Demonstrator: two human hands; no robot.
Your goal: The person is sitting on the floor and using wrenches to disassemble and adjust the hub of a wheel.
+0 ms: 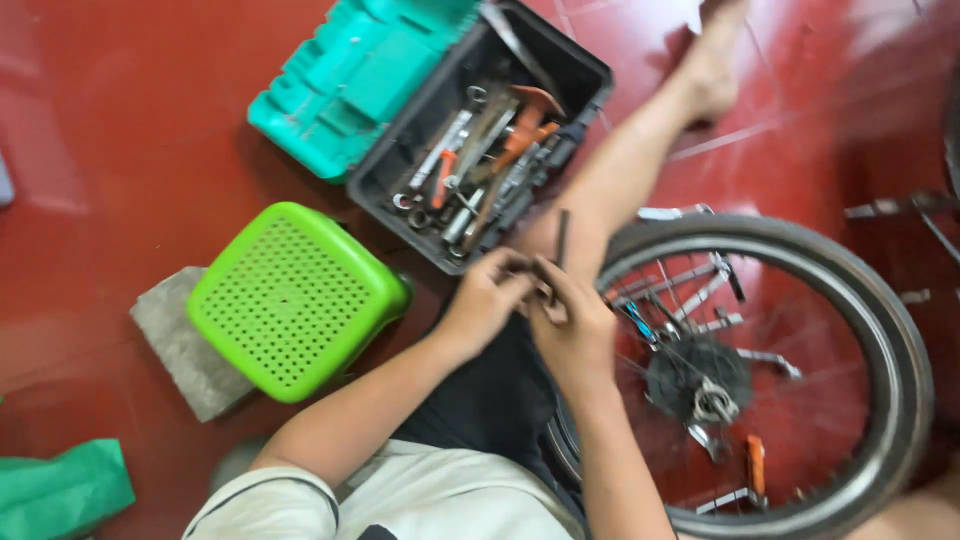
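Note:
My left hand (487, 297) and my right hand (572, 322) meet over my lap, fingers pinched together on a thin dark metal tool (561, 240) that sticks upward. Which hand carries its weight is blurred; both touch it. Just beyond them stands an open black toolbox (415, 140) full of wrenches and orange-handled tools, its teal lid (350, 80) tipped back. A bicycle wheel (800, 250) with spokes, hub sprocket (698, 378) and an orange reflector lies to the right of my hands.
A bright green perforated plastic stool (292, 297) stands left of my left arm, next to a grey stone block (180, 345). A green cloth (60, 490) lies at the bottom left. My bare leg and foot (700, 80) stretch out over the red tiled floor.

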